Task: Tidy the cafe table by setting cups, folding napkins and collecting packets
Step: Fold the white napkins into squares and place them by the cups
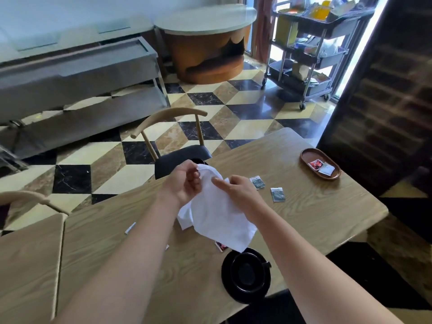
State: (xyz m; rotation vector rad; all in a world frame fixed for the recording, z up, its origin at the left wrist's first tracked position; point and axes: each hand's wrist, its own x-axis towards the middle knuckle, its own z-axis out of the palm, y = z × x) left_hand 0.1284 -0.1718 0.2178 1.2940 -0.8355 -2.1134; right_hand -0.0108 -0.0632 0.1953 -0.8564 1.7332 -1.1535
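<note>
A white cloth napkin (217,218) hangs above the wooden table (315,206), held up by both hands. My left hand (184,183) pinches its top edge. My right hand (238,190) grips the cloth from the right with the index finger stretched along it. A black cup on a black saucer (246,274) stands near the table's front edge, just below the napkin. Two dark packets (258,182) (278,194) lie to the right of my right hand. A red packet (221,246) peeks out under the napkin. A small pale packet (130,228) lies left of my left forearm.
A brown oval wooden tray (306,157) at the far right of the table holds a red packet and a white one. A wooden chair with a black seat (182,157) stands behind the table. Another table (28,265) adjoins on the left. A loaded cart (311,47) stands at the back.
</note>
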